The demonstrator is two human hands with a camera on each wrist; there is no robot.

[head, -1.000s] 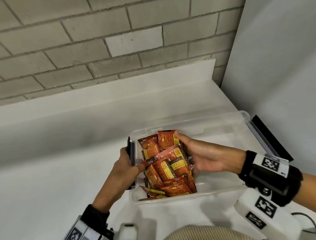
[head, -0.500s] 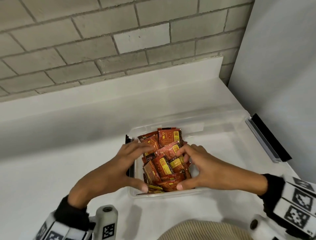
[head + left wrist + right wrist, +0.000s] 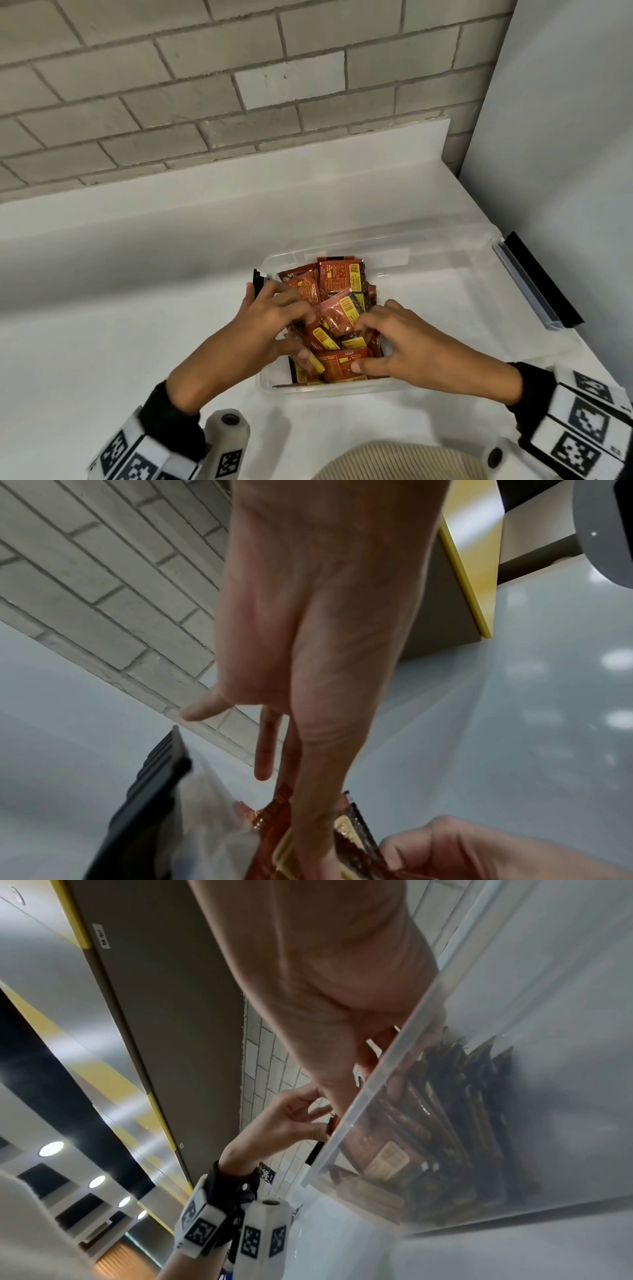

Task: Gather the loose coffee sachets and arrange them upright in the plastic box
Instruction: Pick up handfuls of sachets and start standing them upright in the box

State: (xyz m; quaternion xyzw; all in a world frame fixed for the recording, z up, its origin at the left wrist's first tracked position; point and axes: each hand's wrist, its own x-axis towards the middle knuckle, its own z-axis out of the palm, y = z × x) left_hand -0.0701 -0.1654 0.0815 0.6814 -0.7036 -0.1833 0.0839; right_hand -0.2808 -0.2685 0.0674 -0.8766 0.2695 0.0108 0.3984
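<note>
Both hands in the clear plastic box [image 3: 445, 274] on the white surface [image 3: 137, 342], left hand [image 3: 270, 318] fingers curled pinching the coffee sachets [image 3: 339, 308], right hand [image 3: 404, 346] just beside it, fingers curled gripping the same bunch, sachets packed between the hands at the box's left end

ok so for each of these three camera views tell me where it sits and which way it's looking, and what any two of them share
Head: worn high, looking down at the plastic box of coffee sachets; both hands, left hand, right hand.
Left wrist: looks along the left hand to fingers among the sachets; the right hand enters bottom right.
Right wrist: low beside the box, looking up through its clear wall; both hands show.
Shared: all three see sachets and both hands.
</note>
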